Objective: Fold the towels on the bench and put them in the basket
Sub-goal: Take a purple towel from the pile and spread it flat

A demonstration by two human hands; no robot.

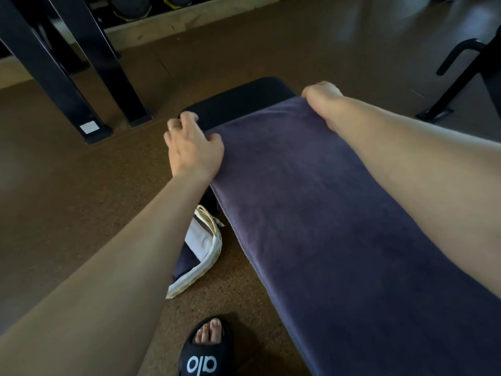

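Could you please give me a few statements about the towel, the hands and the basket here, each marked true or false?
1. A dark purple terry towel lies spread along the black padded bench. True.
2. The right hand hangs idle off the towel. False: it grips the far corner.
3. The white woven basket sits on the bench. False: it stands on the floor.
4. The left hand touches the towel's edge. True.

Purple towel [339, 213] spread flat along bench [244, 101]
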